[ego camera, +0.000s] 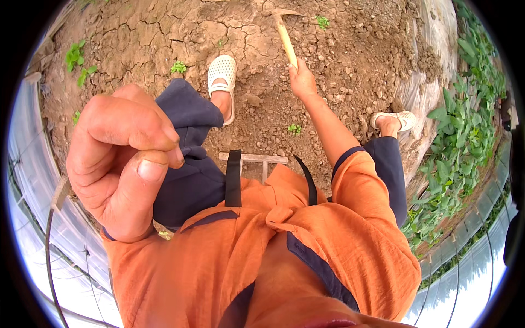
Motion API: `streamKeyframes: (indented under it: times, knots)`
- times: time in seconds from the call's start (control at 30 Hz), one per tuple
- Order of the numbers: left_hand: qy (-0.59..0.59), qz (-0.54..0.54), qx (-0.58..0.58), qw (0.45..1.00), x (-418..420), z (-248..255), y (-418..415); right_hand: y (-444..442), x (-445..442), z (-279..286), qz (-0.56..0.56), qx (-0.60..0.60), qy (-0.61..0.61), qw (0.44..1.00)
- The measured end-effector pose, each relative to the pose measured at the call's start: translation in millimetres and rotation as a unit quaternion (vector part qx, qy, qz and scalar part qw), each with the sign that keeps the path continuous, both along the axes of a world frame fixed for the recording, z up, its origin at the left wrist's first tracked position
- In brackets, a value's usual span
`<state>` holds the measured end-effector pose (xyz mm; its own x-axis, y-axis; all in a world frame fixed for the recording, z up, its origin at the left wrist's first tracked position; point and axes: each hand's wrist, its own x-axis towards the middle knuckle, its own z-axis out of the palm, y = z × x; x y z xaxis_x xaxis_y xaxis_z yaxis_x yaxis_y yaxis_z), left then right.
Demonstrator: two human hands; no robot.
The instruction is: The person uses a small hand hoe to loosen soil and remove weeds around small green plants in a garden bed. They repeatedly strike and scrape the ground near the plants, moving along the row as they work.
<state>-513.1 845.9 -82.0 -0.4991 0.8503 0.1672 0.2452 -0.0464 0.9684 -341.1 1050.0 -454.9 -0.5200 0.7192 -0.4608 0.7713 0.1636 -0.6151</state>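
Raised close to the camera at the left is my left hand (119, 160). Its fingers are curled and the thumb tip meets the fingertips; nothing shows between them. My right hand (302, 81) grips the lower end of a pale wooden handle (286, 39) belonging to a small hand hoe. The hoe's narrow metal head (283, 12) rests at or just above the brown soil (254, 30), farther out before me. A small green weed (322, 22) grows to the right of the hoe head. Another weed seedling (294, 129) stands below my right forearm.
Cracked soil lies to the left, crumbled clods to the right. My perforated clogs (222, 76) are planted wide apart. A wooden frame piece (264, 159) sits between my legs. Leafy plants (455, 151) line pale plastic sheeting (439, 45) at right; clear film (28, 119) walls the left.
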Motion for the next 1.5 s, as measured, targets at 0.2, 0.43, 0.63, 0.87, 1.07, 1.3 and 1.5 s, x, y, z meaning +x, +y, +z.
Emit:
streamKeyframes:
  times: [0.2, 0.43, 0.63, 0.87, 1.07, 1.3, 1.5]
  knots:
    - [0.000, 0.006, 0.007, 1.000, -6.7, -0.1, -6.8, 67.9, -60.0, 38.6, -0.199, 0.139, 0.155, 0.958]
    - [-0.028, 0.009, -0.002, 1.000, -5.9, 3.8, -4.3, 5.0, -61.4, 8.4, 0.083, -0.026, -0.103, 0.991]
    - [-0.004, 0.006, 0.008, 1.000, -10.3, -0.3, -12.2, -41.6, -19.2, 29.1, 0.062, -0.094, 0.082, 0.990]
    - [-0.039, 0.004, 0.021, 0.999, -5.3, 4.3, -7.5, 36.7, -51.1, 25.9, -0.111, -0.029, 0.138, 0.984]
    - [-0.063, 0.007, 0.034, 0.997, -4.2, 4.1, -1.0, -9.6, 6.0, -31.7, -0.160, -0.105, 0.049, 0.980]
    - [-0.072, 0.009, 0.052, 0.996, -4.0, 2.5, -6.6, -92.4, 140.9, -18.3, -0.128, -0.138, 0.097, 0.977]
    - [-0.041, -0.001, 0.046, 0.998, -8.2, 3.2, -11.5, -59.2, 61.2, 17.6, -0.079, -0.055, 0.103, 0.990]
